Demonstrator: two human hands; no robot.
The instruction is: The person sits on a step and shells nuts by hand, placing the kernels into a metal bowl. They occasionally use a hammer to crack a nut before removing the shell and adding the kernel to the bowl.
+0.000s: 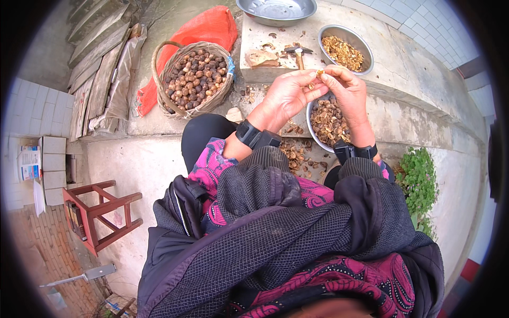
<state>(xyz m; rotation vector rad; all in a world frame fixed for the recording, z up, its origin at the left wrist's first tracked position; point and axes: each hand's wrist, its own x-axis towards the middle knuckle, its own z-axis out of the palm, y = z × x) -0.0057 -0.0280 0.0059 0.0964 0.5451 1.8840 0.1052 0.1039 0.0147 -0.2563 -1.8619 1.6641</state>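
My left hand [286, 98] and my right hand [347, 93] meet in front of me, fingertips pinched around a small piece of cracked walnut [319, 73]. Another small bit seems to lie at my left fingers. Below my hands stands a metal bowl of walnut shells [330, 123], partly hidden by my right wrist. A basin of light walnut kernels [343, 52] is on the concrete ledge beyond. Near my left fingers lies a hammer [299, 57], its head pointing away, beside a rough stone block [261, 59]. Crumbs and shell bits are scattered around it.
A wicker basket of whole walnuts [193, 82] stands at the left against a red mesh sack [207, 26]. A wide metal basin [277, 9] is at the far edge. Shell pieces [297, 156] litter the ground. A wooden stool [103, 214] lies left; a green plant [419, 183] grows right.
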